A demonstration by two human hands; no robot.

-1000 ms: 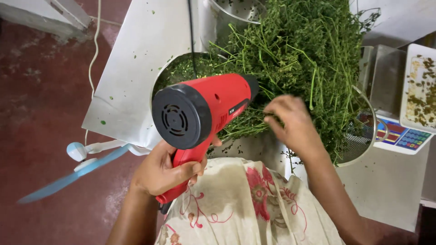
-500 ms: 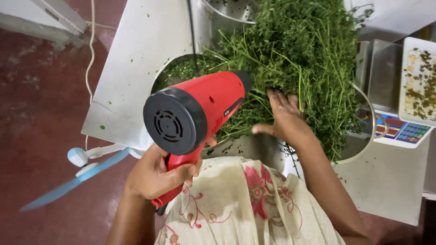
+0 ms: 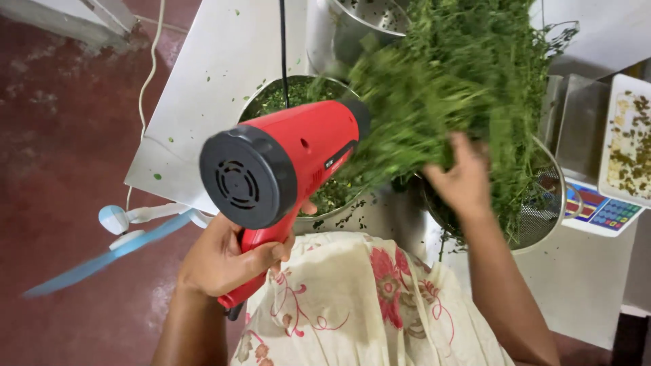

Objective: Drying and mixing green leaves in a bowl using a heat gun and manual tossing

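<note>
My left hand [image 3: 227, 261] grips the handle of a red heat gun [image 3: 285, 159] with a black rear grille, its nozzle aimed at a big heap of green leafy stems [image 3: 454, 88]. My right hand [image 3: 464, 179] is pushed into the lower side of the heap, fingers spread among the stems, lifting and ruffling them; the greens are blurred there. The heap rests in a round wire-mesh sieve [image 3: 546, 217]. Under the gun stands a steel bowl [image 3: 325, 210] holding small green leaves.
A white table [image 3: 210, 88] carries a steel pot [image 3: 332, 34] at the back, a white tray of dried bits [image 3: 627, 142] and a scale with coloured keys [image 3: 603, 210] at the right. A black cord [image 3: 283, 47] crosses the table. A blue-bladed tool [image 3: 108, 247] lies on the red floor.
My right hand has moved from the front of the heap deeper into it and tosses stems upward. The heat gun has shifted slightly right, closer to the greens.
</note>
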